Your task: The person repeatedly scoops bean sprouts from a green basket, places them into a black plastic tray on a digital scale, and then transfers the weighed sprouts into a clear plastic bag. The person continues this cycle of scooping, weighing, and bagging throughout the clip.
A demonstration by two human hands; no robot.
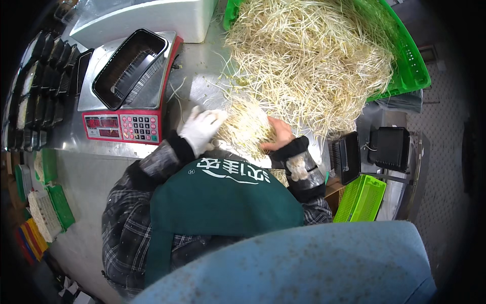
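Observation:
A bundle of bean sprouts (246,125) lies on the metal table between my hands. My left hand (203,129), in a white glove, rests against the bundle's left side. Bare and curved, my right hand (280,133) holds its right side; the thumb and fingertips are partly among the sprouts. Just beyond is a large heap of bean sprouts (311,64), spilling out of a green plastic crate (412,72). To the left, a black plastic tray (129,68) sits tilted in view on the steel pan of a red digital scale (121,127).
Stacked black trays (45,83), some with pale contents, stand at the far left. A white foam box (152,19) is behind the scale. More black trays (389,148) are at the right, above a lime-green crate (360,199). Stray sprouts lie on the metal table (190,64).

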